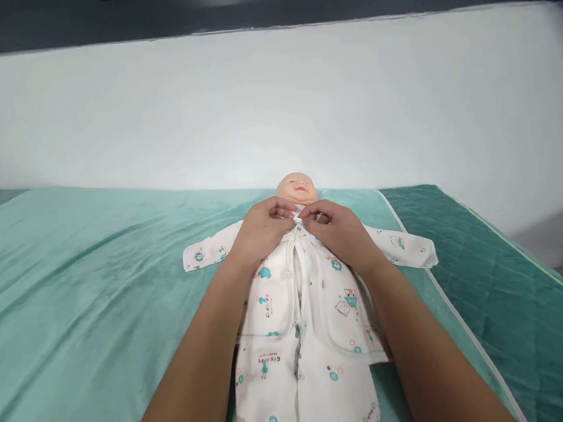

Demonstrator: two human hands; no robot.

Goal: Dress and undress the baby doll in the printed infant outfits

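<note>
A baby doll (298,188) lies on its back, its head toward the wall. It wears a white printed baby jacket (342,305) over matching trousers (268,400). At the doll's neck, my left hand (270,222) pinches the collar edge from the left. My right hand (336,229) pinches the same spot from the right, the fingertips of both hands almost meeting. Something white, perhaps a tie or the collar fabric, shows between the fingers; the exact fastening is hidden. Below the hands the jacket front hangs apart. Both sleeves (406,245) stretch out sideways.
A light green plush blanket (93,291) with wrinkles covers the bed. To the right runs a darker green quilted cover (515,280) with pale piping. Behind the bed stands a white wall (201,112) with a dark band along the top.
</note>
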